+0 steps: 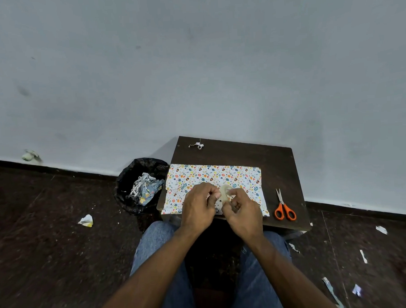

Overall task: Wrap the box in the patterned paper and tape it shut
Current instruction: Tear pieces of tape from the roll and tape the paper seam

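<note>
Both hands busy with tape over the patterned paper (212, 176).

The paper lies flat on a small dark desk (276, 160) against a grey wall; left hand (197, 207) and right hand (243, 212) grip a tape roll (224, 192). Orange scissors (284, 207) lie beside the paper, a bin (128, 180) and scraps on the floor.

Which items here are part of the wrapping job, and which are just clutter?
In use:
- patterned paper, over the box
- tape roll, held by left hand and right hand
- scissors, on the table to the right

Lying about:
- bin with paper scraps
- crumpled scrap at the table's far edge
- paper bits on the floor
</note>
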### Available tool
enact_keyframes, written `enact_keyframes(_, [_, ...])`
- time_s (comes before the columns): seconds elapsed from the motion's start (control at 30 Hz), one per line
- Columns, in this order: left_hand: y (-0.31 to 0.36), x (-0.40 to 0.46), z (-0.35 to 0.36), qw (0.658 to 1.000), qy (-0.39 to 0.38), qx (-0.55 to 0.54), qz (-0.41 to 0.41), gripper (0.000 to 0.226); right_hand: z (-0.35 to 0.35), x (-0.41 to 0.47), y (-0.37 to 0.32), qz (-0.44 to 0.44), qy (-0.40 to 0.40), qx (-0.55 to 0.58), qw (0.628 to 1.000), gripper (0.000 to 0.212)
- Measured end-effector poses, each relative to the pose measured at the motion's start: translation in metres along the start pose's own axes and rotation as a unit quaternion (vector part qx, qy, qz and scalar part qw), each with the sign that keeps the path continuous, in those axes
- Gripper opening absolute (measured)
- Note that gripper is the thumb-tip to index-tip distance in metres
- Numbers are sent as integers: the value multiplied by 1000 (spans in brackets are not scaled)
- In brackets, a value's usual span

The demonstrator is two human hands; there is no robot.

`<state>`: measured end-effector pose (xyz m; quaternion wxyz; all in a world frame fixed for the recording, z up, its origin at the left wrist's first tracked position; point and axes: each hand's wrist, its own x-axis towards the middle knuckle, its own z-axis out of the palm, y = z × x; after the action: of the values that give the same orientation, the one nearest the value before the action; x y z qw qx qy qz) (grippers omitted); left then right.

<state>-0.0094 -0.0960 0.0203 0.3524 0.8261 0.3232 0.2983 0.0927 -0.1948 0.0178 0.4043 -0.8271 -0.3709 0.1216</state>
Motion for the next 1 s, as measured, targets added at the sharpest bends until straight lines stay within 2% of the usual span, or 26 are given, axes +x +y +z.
enact_keyframes(0.1, [-2, 4, -2, 998, -15, 13, 56, 27, -2, -1, -3, -34, -29, 31, 999, 34])
enact_keyframes(0.27, [1, 8, -7, 995, -8, 48, 87, 23, -3, -1, -5, -25, -36, 120, 992, 30])
enact_keyframes(0.33, [2, 5, -6, 998, -5, 25, 61, 23, -3, -3, -10, -14, -37, 182, 982, 26])
enact_keyframes(0.4, [4, 0, -1, 999, -4, -53, 3, 28, -3, -3, -17, 2, -33, 239, 970, 21])
enact_keyframes(0.47, [8, -4, 2, 984, 0, -159, -75, 43, -2, -3, -21, 20, -31, 282, 959, 24])
enact_keyframes(0.53, [11, -5, 4, 969, 5, -217, -116, 43, -4, -4, -22, 31, -39, 312, 949, 24])
enact_keyframes(0.63, [13, -4, 6, 963, 15, -236, -126, 23, -6, -5, -22, 39, -46, 331, 942, 23])
enact_keyframes(0.77, [20, -4, 6, 952, 41, -269, -144, 10, -6, -6, -25, 44, -39, 341, 938, 20])
enact_keyframes(0.9, [24, -2, 4, 938, 65, -304, -151, 17, -2, -8, -23, 46, -33, 339, 939, 32])
enact_keyframes(1.0, [22, -1, 3, 948, 64, -286, -122, 25, 1, -10, -22, 46, -24, 338, 940, 33])
